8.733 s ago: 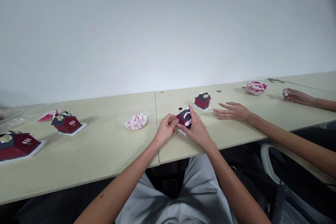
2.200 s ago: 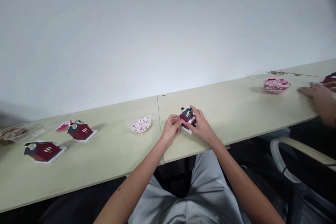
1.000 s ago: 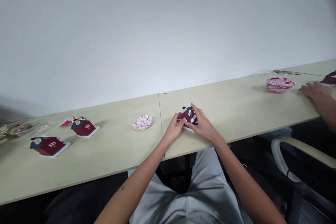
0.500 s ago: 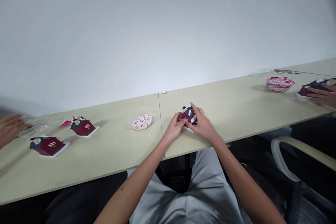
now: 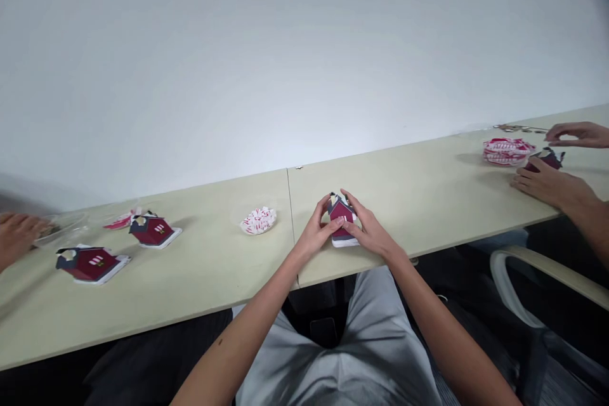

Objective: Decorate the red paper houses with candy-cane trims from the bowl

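Observation:
A small dark-red toy house with a dark roof and a white base stands upright on the table in front of me. My left hand wraps round its left side, thumb on the front wall. From the right, my right hand grips it likewise, and the two thumbs nearly meet on the front. Fingers cover much of the side walls and roof. Left of my hands lies a clear bag of red-and-white striped pieces.
Two similar houses stand on the table to the left, near a co-worker's hand at a clear container. At right, another person's hands hold a house beside a red-and-white bundle. A chair armrest juts in below.
The house in my hands has turned from a tilted, angled position to upright with its gable front facing me. The person at right has moved their house leftward and lifted one hand off it.

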A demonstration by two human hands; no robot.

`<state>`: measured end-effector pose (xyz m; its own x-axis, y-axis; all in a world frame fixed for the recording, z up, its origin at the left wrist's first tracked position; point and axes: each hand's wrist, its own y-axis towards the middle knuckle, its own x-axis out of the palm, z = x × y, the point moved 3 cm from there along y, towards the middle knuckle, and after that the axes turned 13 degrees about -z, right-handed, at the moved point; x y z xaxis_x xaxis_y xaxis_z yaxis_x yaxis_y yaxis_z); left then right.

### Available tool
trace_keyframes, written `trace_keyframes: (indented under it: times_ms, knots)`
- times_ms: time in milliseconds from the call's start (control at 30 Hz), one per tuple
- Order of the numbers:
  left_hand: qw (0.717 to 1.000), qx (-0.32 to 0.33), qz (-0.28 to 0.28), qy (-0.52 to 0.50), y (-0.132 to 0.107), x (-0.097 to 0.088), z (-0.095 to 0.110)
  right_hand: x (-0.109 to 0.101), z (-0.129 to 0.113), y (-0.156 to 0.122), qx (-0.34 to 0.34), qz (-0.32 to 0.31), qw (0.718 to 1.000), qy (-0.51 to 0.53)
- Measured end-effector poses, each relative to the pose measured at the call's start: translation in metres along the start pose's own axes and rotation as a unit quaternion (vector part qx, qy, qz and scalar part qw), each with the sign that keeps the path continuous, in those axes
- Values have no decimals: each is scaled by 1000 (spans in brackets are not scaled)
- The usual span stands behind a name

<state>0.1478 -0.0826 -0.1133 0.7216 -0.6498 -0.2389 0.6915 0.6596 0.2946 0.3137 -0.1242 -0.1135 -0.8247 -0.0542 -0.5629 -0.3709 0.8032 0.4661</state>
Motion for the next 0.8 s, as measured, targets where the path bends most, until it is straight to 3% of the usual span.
trace_keyframes:
  times_ms: [233, 367, 533, 800]
  knots:
    - [1000, 14, -24, 1, -4, 0, 11, 1, -5, 0, -39, -52, 998, -7]
    - [999, 10, 10, 41, -7, -3, 13, 2, -3, 0, -39, -41, 998, -35]
    - [994, 19, 61, 86, -8, -4, 15, 0, -2, 0, -52, 15, 998, -36]
    - [988, 36, 74, 134, -8, -4, 13, 1, -2, 1, -46, -26, 997, -52]
